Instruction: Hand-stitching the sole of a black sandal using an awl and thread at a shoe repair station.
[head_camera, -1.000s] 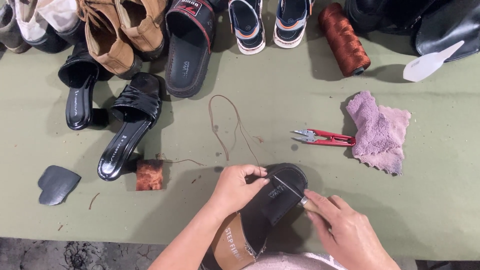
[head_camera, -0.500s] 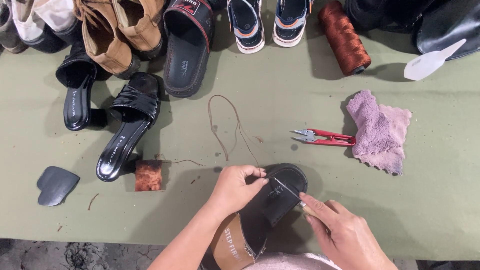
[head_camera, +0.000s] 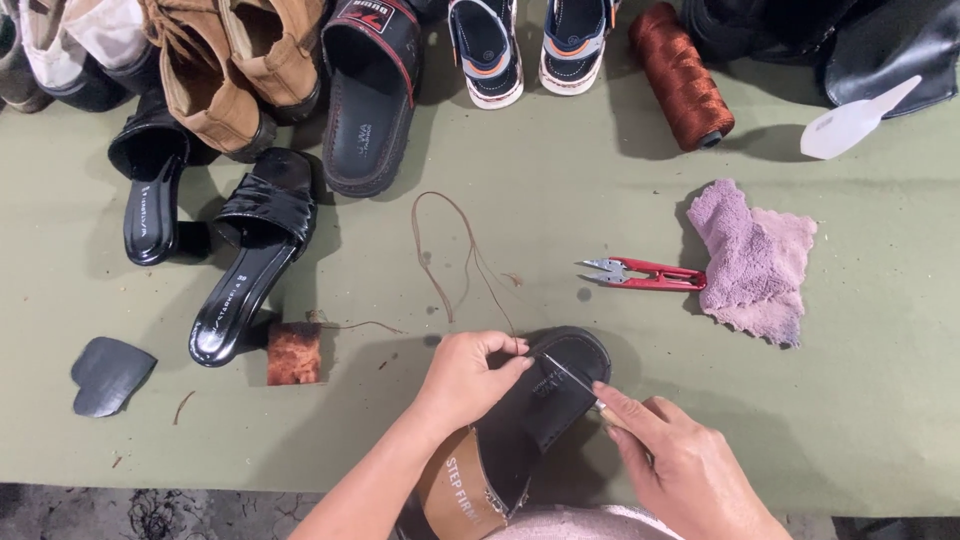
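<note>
a: where's the black sandal (head_camera: 560, 395)?
b: at the near edge of the green bench (head_camera: 560, 200), toe pointing away, its tan insole towards the person.
a: and the hands?
b: the left hand (head_camera: 465, 378) is closed on the sandal's strap edge, pinching a brown thread (head_camera: 445, 250) that loops away over the bench. the right hand (head_camera: 670, 465) is gripping a thin metal awl (head_camera: 570, 378), its tip on the strap.
a: any containers?
b: none that i can see, everything lies loose on the bench. red thread snips (head_camera: 645, 273) touch a mauve cloth (head_camera: 755, 262), a rust-brown thread spool (head_camera: 682, 75) lies further back, and a white glue bottle (head_camera: 855, 120) lies on its side.
a: on the left?
b: a black heeled sandal (head_camera: 245, 260), a small brown block (head_camera: 295, 353) and a dark heel-shaped piece (head_camera: 108, 373).
</note>
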